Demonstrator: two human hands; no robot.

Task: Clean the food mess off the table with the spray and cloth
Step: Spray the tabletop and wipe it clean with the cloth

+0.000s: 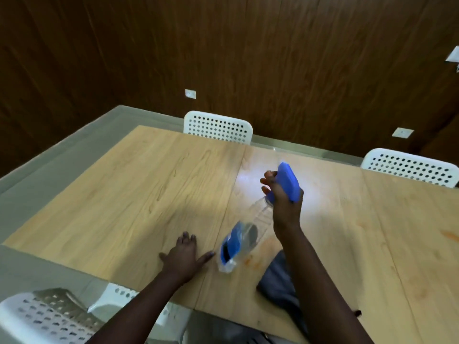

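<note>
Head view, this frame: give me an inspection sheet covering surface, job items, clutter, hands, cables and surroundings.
Surface: light wood table with orange smears at the right and near the bottle's base; a pale wet-looking patch ahead of the nozzle.
Job items: spray bottle lifted and tilted, blue head up; grey cloth lying at the near edge, partly behind the right forearm.
Clutter: nothing seen.
Hands: right hand has its grip round the bottle's blue trigger head; left hand rests flat on the table, fingers spread.
Cables: nothing seen.
Surroundings: white perforated chairs, dark wood-panelled wall with white sockets.
</note>
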